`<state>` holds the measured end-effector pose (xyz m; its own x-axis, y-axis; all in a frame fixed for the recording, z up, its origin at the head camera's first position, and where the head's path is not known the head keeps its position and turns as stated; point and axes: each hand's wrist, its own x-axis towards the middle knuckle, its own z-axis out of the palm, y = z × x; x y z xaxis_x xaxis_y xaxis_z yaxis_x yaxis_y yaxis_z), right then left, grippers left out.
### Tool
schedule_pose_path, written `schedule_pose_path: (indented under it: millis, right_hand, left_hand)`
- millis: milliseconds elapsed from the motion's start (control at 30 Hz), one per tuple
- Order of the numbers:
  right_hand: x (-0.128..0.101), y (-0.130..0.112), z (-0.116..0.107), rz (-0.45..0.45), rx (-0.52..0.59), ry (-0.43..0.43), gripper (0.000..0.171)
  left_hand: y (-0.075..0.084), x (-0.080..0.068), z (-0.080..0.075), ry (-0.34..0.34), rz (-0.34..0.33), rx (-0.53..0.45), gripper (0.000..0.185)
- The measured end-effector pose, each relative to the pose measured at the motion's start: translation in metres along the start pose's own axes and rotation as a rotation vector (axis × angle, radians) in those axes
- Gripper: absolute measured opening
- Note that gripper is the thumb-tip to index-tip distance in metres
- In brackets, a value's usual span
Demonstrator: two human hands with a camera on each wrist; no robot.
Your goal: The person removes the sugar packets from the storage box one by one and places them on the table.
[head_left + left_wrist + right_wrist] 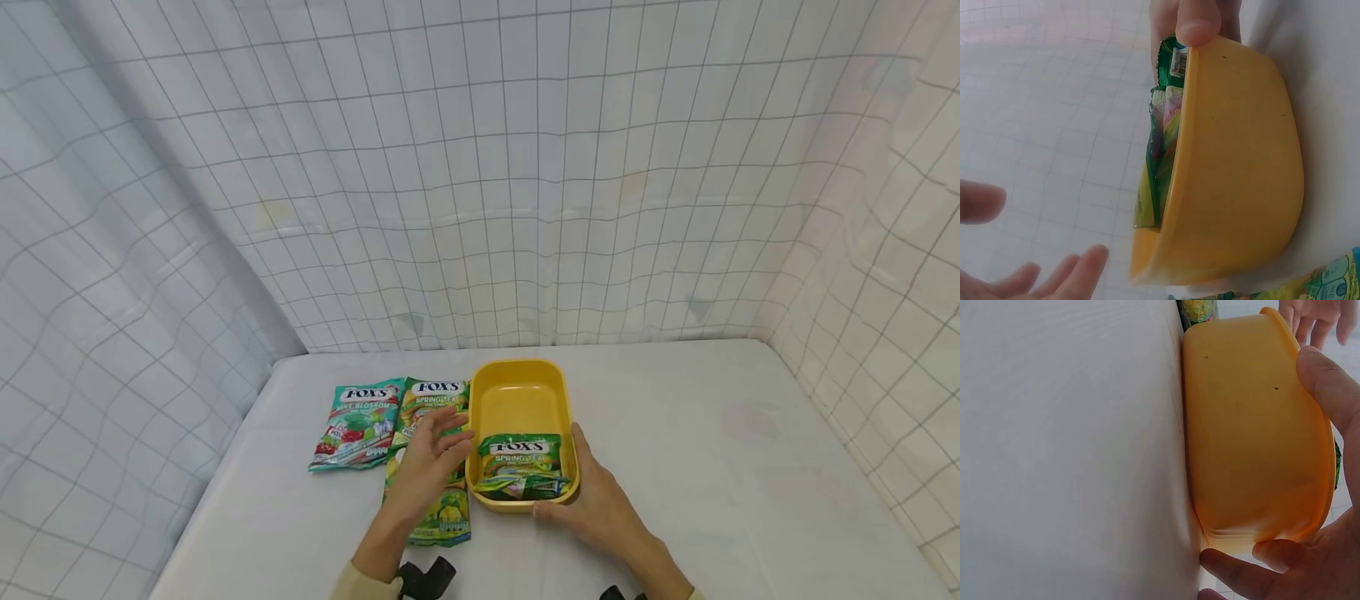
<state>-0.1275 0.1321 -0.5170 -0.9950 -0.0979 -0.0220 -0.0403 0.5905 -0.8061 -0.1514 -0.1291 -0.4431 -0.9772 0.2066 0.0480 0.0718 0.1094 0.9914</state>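
Observation:
A yellow plastic container stands on the white table, with a green Fox's Spring Tea candy bag lying in its near half. My right hand grips the container's near right corner, thumb at the front rim and fingers along the right side, as the right wrist view also shows. Left of the container, my left hand is held with fingers spread and nothing in it. Beneath it lie another Spring Tea bag and a yellow-green candy bag, both partly hidden by the hand and forearm.
A teal Fox's Mint Blossom bag lies at the left, beside the Spring Tea bag. White cloth covers the table. White curtains with a dark grid rise behind and on both sides.

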Motion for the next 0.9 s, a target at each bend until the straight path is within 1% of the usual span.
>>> schedule_pose_path:
  millis: [167, 333, 400, 667, 733, 900]
  right_hand:
    - [0.000, 0.001, 0.000, -0.012, 0.008, 0.001, 0.135]
    - [0.000, 0.003, 0.000, -0.041, 0.018, 0.003, 0.135]
    - [0.000, 0.003, 0.001, -0.050, 0.016, 0.006, 0.135]
    - [0.000, 0.002, 0.000, -0.048, 0.021, 0.008, 0.134]
    - [0.000, 0.002, 0.000, -0.049, 0.025, 0.007, 0.134]
    - [-0.001, 0.002, -0.001, -0.054, 0.024, 0.008, 0.134]
  left_hand:
    - [0.002, 0.004, 0.008, -0.013, 0.008, 0.012, 0.056]
    - [0.004, 0.008, 0.017, -0.008, 0.003, 0.037, 0.056]
    - [0.004, 0.010, 0.020, -0.004, -0.014, 0.044, 0.056]
    - [0.000, 0.013, 0.028, -0.038, -0.072, 0.082, 0.064]
    - [-0.003, 0.013, 0.030, -0.043, -0.079, 0.099, 0.065]
    - [-0.008, 0.014, 0.034, -0.065, -0.096, 0.101, 0.066]
